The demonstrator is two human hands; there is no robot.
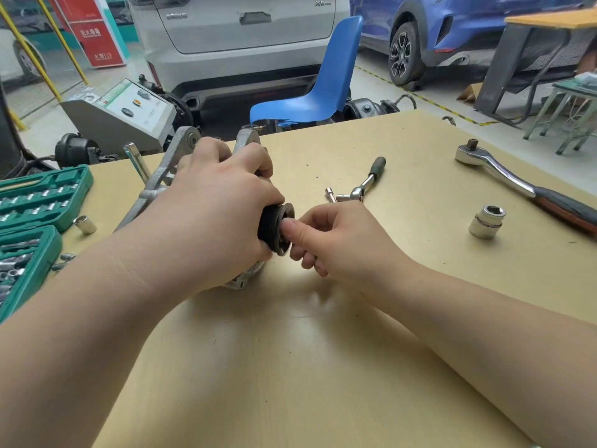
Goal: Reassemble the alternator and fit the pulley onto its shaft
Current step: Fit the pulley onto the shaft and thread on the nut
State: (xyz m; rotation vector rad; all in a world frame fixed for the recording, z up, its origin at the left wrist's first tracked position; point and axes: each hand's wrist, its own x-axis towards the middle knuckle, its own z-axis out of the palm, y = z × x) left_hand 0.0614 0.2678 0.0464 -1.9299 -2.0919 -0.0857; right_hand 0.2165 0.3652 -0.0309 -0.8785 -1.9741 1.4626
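1. At table centre, toward 11 o'clock: alternator (168, 176) lying on the wooden table (290, 350), mostly hidden under the left hand (210, 202); only silver mounting lugs and a sliver of lower housing showing.
2. Left hand curled over the alternator body, gripping it, fingers wrapped near the dark ribbed pulley (274, 229).
3. Pulley at the alternator's end facing 3 o'clock, open face turned toward the right hand (332, 240); shaft inside not visible, seating impossible to judge.
4. Right hand with curled fingers, thumb tip pressed on the pulley's face; whatever is pinched there, if anything, too hidden to tell.
5. Readable writing: "X6" on the white car (239, 27) at 12 o'clock; characters on the red sign (93, 33) at 11 o'clock too blurred to read.
6. Green socket case (35, 202) at 9 o'clock, cut off by the left edge; loose small socket (85, 224) beside it.
7. Small ratchet with sockets (358, 185) at 1 o'clock; large ratchet (517, 179) at 2 o'clock, handle cut off at the right; large socket (487, 221) standing near it.
8. Blue chair (323, 82) beyond the table's far edge.
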